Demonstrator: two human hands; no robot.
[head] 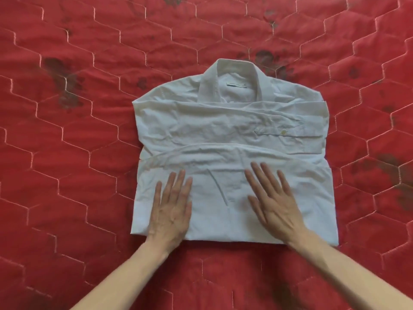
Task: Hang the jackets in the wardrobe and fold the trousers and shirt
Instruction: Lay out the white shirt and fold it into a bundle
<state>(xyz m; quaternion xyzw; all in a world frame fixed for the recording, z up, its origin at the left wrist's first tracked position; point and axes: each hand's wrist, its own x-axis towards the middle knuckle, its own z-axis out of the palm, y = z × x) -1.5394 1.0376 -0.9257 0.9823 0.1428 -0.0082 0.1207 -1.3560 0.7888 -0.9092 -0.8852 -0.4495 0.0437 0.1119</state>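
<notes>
While both palms press flat | left hand, right hand fingers spread on folded lower half | white shirt collar-up on red quilt

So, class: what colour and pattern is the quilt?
Red quilt, hexagon stitching, dark flower prints; head view.

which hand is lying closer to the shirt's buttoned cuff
The right hand. It lies flat on the white shirt below the buttoned cuff, which sits on that same side. The left hand presses the opposite lower part, farther away.
</notes>
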